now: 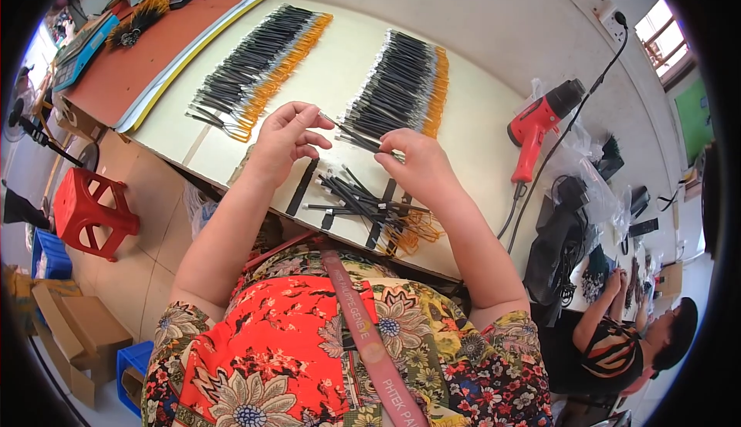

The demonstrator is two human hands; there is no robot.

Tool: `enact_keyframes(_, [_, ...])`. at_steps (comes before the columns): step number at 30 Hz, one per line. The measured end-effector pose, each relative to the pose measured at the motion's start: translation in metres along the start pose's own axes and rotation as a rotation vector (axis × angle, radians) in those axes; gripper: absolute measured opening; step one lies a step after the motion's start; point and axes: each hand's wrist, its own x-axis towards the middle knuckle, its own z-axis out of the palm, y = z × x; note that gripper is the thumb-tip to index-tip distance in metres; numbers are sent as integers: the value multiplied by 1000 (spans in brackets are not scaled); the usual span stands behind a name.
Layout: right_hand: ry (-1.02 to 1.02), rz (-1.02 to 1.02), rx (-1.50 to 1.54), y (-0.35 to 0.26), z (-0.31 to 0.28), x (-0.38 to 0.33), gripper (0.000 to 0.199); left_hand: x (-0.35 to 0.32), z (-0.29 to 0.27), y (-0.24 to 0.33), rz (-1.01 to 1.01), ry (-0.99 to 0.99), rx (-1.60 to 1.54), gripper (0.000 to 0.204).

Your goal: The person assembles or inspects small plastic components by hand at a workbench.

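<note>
- Lanyard is hanging, dull pink, down the front of the flower-patterned clothing.
- I am seeing a loose pile of black cords lying crisscrossed near the near edge of the bench, its orange loops spreading toward the right.
- I am watching the left hand pinching a thin dark strand at its pale tip, the other fingers curling loosely.
- The strand is slanting over the bench toward the right hand, whose thumb and forefinger are standing narrow; I am not managing to tell whether they are gripping it.
- Just beyond, a right-hand row of black cords is lying side by side, orange ends pointing right.
- A second, left-hand row is stretching farther up the bench.
- A red heat gun is sitting toward the right.
- A red stool is standing on the floor at left.
- Another person is working at far right.
</note>
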Motion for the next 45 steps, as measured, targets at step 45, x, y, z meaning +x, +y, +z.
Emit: enact_keyframes(45, [-473, -138, -253, 17, -26, -41, 10, -3, -6, -18, 154, 8, 228, 13])
